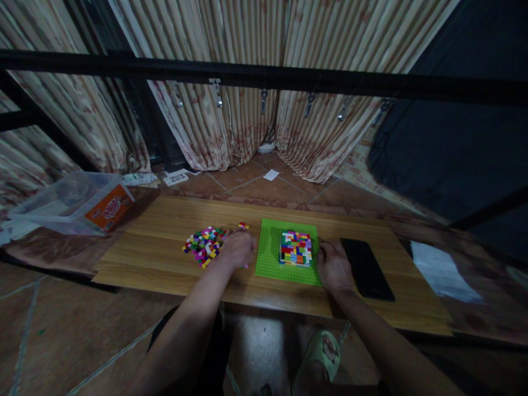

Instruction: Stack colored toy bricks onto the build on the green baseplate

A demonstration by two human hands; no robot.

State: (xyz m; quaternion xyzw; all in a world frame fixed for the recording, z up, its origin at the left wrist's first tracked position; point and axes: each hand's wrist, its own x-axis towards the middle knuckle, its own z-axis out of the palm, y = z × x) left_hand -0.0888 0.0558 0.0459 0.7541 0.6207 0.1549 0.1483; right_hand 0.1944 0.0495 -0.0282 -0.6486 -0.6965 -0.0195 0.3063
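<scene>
My left hand (239,247) is slightly blurred at the right side of a loose heap of small coloured toy bricks (205,246), its fingertips mostly hidden. A few bricks (243,225) lie just beyond it. Right of that hand, a green studded baseplate (270,267) lies flat on the table. On the plate sits a roughly square block of multicoloured bricks (296,247), with white along its lower edge. My right hand (333,267) rests at the plate's right edge with curled fingers; whatever they hold, if anything, is hidden.
The wooden table (152,242) also holds a black phone-like slab (367,269) by my right hand. A clear plastic bin (70,203) with an orange label stands left, white paper (443,272) lies right. A dark metal bar (247,77) with hanging clips crosses ahead, before striped curtains (231,126).
</scene>
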